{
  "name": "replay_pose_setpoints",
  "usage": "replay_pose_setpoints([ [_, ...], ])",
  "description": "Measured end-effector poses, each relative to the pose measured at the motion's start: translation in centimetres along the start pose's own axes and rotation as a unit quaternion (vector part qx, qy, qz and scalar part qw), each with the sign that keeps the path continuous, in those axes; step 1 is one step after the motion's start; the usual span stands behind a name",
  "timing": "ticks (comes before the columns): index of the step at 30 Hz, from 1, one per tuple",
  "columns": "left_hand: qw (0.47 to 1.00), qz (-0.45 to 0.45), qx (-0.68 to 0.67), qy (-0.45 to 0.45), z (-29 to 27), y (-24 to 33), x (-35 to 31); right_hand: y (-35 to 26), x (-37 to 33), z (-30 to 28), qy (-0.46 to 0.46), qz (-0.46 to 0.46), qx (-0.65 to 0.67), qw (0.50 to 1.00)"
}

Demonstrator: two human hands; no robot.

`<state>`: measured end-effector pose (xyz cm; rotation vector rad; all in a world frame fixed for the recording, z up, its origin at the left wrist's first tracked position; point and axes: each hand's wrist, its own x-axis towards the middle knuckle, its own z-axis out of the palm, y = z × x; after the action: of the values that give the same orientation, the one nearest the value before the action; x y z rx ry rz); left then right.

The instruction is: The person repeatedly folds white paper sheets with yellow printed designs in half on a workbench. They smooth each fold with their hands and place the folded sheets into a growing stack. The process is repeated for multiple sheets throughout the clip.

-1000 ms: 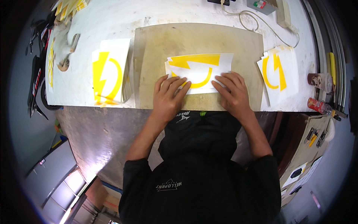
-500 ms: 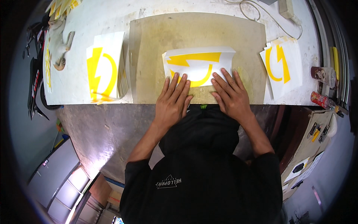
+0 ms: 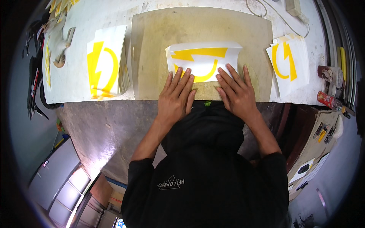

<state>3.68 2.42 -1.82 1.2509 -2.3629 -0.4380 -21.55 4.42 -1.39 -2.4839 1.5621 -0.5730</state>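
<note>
Upper left of frame: stack of white sheets with yellow bolt graphic [image 3: 106, 64] on the white bench [image 3: 72, 83], just left of the tan work board [image 3: 152, 57].

Centre: one white sheet with yellow decal [image 3: 203, 60] lies flat on the board, near its front edge, far edge slightly curled up. Reads as thin vinyl/paper: very light, floppy, no stiffness of its own, likely slick on the backing side, creases easily. Judgement: don't pinch mid-sheet; press flat with palms or lift by a corner or edge, both hands, to avoid kinking the graphic.

Left hand [image 3: 175, 99]: palm down, fingers [image 3: 181, 78] extended and close together, tips overlapping the sheet's lower left edge. Flat press, nothing gripped. Wrist straight, forearm coming up from lower centre-left, sleeve pushed back.

Right hand [image 3: 236, 95]: mirror pose, palm down, fingers slightly spread, tips on the sheet's lower right part. Also open and flat, holding nothing, only bearing down. Forearm angles in from lower right.

Right of frame: second stack of decal sheets [image 3: 289, 64] on the bench, just past the board's right edge. Two small cans [image 3: 327, 87] at the far right edge, well apart from the hands. Cable [image 3: 273, 13] at the top.
</note>
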Motion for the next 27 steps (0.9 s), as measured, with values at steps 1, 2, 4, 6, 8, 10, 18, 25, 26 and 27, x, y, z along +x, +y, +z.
replay_pose_setpoints([
  [1, 1.000, -0.004, 0.001, 0.010, -0.1, 0.1, 0.1, -0.1, 0.1, 0.0, 0.004, 0.000, 0.002, 1.000],
  [2, 1.000, -0.007, 0.003, 0.020, -0.2, 0.3, 0.3, -0.2, 0.2, 0.1, 0.016, 0.004, 0.005, 1.000],
  [4, 0.998, -0.014, 0.013, 0.054, 0.0, 0.6, 0.7, -0.5, 0.5, 0.3, 0.042, 0.012, 0.012, 0.999],
  [6, 0.994, -0.018, 0.028, 0.105, 0.7, 0.7, 1.5, -0.9, 1.0, 0.7, 0.075, 0.027, 0.018, 0.997],
  [8, 0.992, -0.037, 0.007, 0.124, 0.9, 0.8, 1.9, -1.2, 1.3, 1.2, 0.100, 0.048, 0.034, 0.993],
  [10, 0.990, -0.057, -0.003, 0.131, 1.0, 0.8, 2.9, -1.3, 1.7, 1.8, 0.127, 0.065, 0.057, 0.988],
  [18, 0.991, -0.083, 0.036, 0.095, -2.1, -0.8, 1.6, -0.8, 2.3, 0.3, 0.090, 0.063, 0.057, 0.992],
  [25, 0.990, -0.094, 0.048, 0.097, -1.8, -1.6, 0.8, -5.4, 5.2, 4.2, 0.080, 0.046, 0.054, 0.994],
  [26, 0.990, -0.091, 0.049, 0.093, -1.9, -1.6, 1.0, -4.5, 4.7, 3.8, 0.086, 0.064, 0.040, 0.993],
  [27, 0.990, -0.097, 0.055, 0.092, -2.1, -1.6, 0.7, -3.2, 3.8, 3.0, 0.090, 0.074, 0.030, 0.993],
])
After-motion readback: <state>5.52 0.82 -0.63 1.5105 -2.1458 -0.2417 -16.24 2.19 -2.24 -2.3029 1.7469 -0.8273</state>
